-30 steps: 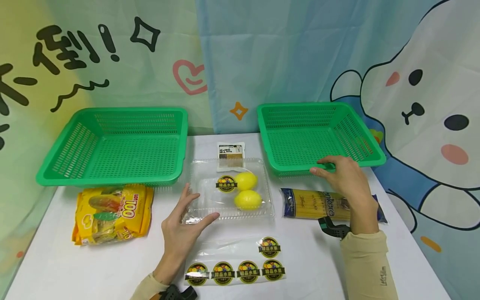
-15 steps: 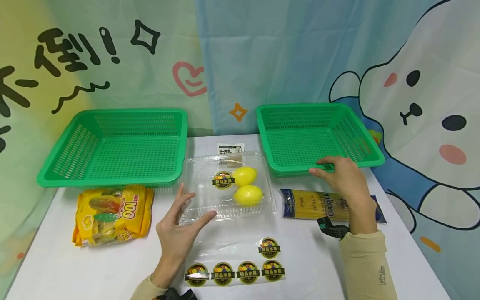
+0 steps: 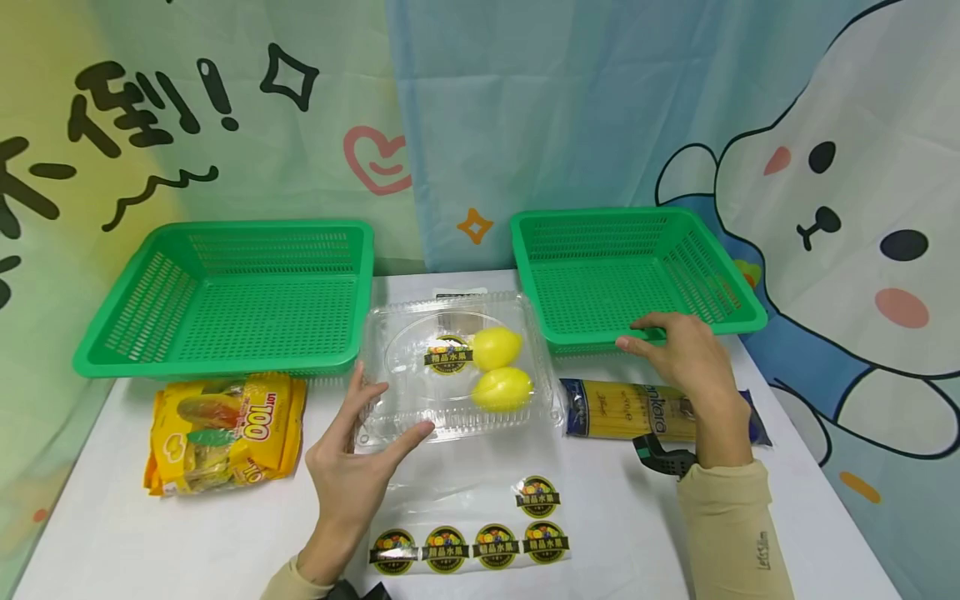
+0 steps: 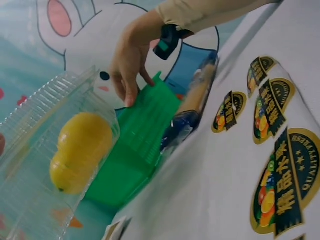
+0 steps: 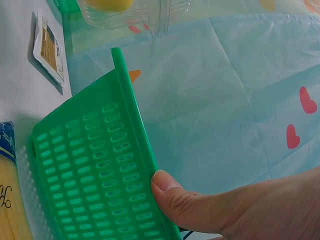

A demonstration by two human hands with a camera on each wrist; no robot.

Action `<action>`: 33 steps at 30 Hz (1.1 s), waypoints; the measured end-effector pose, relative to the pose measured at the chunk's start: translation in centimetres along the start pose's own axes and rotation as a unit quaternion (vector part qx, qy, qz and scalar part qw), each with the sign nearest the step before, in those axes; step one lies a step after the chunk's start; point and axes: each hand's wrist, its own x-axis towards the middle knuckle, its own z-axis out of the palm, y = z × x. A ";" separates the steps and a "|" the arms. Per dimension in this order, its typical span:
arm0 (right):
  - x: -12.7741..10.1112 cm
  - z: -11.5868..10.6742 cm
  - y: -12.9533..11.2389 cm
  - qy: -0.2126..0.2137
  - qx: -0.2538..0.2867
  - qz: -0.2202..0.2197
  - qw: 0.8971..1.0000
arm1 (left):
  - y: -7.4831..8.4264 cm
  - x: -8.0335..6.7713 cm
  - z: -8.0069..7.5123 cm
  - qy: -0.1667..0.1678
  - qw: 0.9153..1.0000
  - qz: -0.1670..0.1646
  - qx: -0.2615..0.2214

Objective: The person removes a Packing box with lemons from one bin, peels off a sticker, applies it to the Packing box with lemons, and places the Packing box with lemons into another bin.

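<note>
The left hand (image 3: 348, 475) grips the clear box (image 3: 408, 396) at its near left corner, the thumb along the front edge and the fingers at the left side. The wrist views show the box up off the table (image 3: 615, 525). It lies between the two baskets in the head view, its lid down, with two lemons (image 3: 502, 389) touching each other in its right half. A round dark label (image 3: 448, 356) shows on the box just left of the lemons.

The right hand (image 3: 690, 362) pinches the front rim of the right basket (image 3: 585, 339), thumb against the rim and fingers over the inside; how far the fingers curl beneath is hidden. The forearm crosses above the spaghetti pack (image 3: 615, 408), which lies just in front of that basket.

A small packet (image 5: 50, 52) lies on the table, mostly behind the box in the head view. The left basket (image 3: 225, 369) stands on the far left, with a yellow bag (image 3: 225, 433) right at its front. Nearest the person, a clear sheet with five round stickers (image 3: 446, 548) lies flat. A printed curtain (image 3: 487, 125) hangs behind everything.
</note>
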 end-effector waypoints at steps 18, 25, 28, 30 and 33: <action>-0.1 -0.1 0.0 0.000 0.001 0.005 1.000 | 1.0 2.2 0.7 0.015 1.000 0.016 -0.014; -0.2 -0.1 0.0 0.001 0.004 0.006 1.000 | 1.4 3.3 1.4 0.017 1.000 0.006 -0.024; -0.3 -0.1 -0.1 0.000 0.004 0.006 1.000 | 1.6 3.6 1.7 0.019 0.999 -0.002 -0.027; -0.3 -0.1 -0.1 0.000 0.004 0.006 1.000 | 1.6 3.7 1.8 0.018 0.999 -0.006 -0.025; -0.3 -0.2 -0.1 -0.001 0.004 0.006 1.000 | 1.6 4.0 2.0 0.019 0.999 -0.008 -0.028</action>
